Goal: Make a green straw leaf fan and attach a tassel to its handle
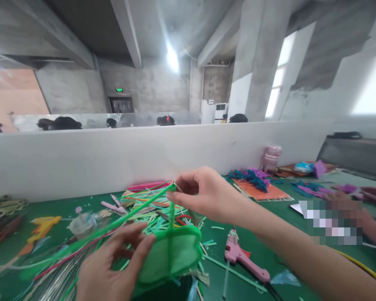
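Observation:
My right hand [203, 194] is closed in a pinch on a green pipe cleaner [171, 213], at its upper bend. From that bend one length slants down to the left, and another drops to a pale green, rounded craft piece [184, 253] with a bright green edge. My left hand [115, 261] is curled at the left side of this piece, its thumb against the edge; its other fingers are partly hidden. Behind the piece lie cut green and orange strips [153, 200] and red-handled scissors [184, 219], partly covered.
A pink glue gun [246, 259] lies on the green table at right, a yellow glue gun [44, 230] at left beside a plastic cup [81, 223]. A white partition [113, 159] stands behind. Another person's hands [341, 205] are at far right, near purple and teal pieces.

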`<action>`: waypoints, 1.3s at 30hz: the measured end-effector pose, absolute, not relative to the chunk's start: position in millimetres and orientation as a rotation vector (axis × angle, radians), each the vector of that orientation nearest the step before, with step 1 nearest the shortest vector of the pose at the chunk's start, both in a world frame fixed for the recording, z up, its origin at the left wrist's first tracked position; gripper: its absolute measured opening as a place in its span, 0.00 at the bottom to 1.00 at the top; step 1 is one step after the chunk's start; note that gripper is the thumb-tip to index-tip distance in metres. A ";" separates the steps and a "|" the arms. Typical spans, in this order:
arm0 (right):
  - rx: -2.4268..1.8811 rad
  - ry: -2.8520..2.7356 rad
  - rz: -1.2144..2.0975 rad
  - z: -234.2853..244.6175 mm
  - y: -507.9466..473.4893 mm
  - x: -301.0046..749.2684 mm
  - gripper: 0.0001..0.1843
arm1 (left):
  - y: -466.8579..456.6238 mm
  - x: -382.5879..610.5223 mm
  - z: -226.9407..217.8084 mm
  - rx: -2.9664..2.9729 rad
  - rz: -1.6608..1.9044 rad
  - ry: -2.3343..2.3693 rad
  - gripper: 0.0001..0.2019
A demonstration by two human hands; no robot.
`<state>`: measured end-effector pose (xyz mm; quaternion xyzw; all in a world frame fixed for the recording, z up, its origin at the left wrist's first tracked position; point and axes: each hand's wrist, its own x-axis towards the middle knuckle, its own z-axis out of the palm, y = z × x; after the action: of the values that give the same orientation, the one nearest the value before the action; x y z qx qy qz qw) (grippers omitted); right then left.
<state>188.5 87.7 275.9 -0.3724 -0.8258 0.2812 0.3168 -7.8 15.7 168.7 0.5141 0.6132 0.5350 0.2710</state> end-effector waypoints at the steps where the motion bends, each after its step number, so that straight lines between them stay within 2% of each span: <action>1: -0.979 -2.200 0.807 275.6 87.1 186.7 0.11 | 19.5 -8.3 172.7 1.513 1.561 1.733 0.27; 3: -0.937 -2.234 0.933 270.7 86.7 183.2 0.10 | 32.3 -4.3 178.2 1.714 1.622 1.615 0.31; 6: -0.877 -2.228 1.070 260.5 88.5 180.1 0.11 | 53.3 9.2 177.7 1.677 1.443 1.163 0.24; 8: -0.881 -2.192 1.120 254.3 90.1 180.2 0.10 | 60.7 18.0 172.6 1.548 1.391 1.034 0.20; 11: -0.948 -2.091 1.060 245.3 89.1 183.5 0.03 | 59.9 26.1 162.9 1.420 1.524 1.103 0.14; 14: -0.974 -1.992 0.958 238.3 82.7 188.5 0.10 | 53.3 30.5 156.0 1.343 1.704 1.238 0.08; 18: -0.855 -1.995 0.872 237.3 74.8 191.4 0.05 | 48.0 38.0 156.3 1.278 1.897 1.243 0.06; 21: -0.811 -2.026 0.815 240.3 74.7 189.5 0.06 | 46.4 42.7 161.4 1.318 1.930 1.315 0.03; 25: -0.757 -2.086 0.706 243.4 79.7 186.8 0.07 | 45.6 42.9 165.3 1.314 1.873 1.450 0.05; 30: -0.779 -2.154 0.634 246.4 83.7 184.6 0.03 | 46.3 41.0 160.7 1.340 1.924 1.354 0.07; 35: -0.690 -2.218 0.416 248.1 87.0 181.6 0.05 | 44.5 43.4 154.4 1.256 1.922 1.241 0.17; 39: -0.575 -2.285 0.293 248.5 90.1 183.3 0.06 | 42.1 43.0 153.1 1.153 1.940 1.176 0.11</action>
<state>183.3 90.1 248.5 -0.2246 -0.8925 0.1145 0.3741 43.0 42.1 153.1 0.4332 0.4417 0.7286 0.2940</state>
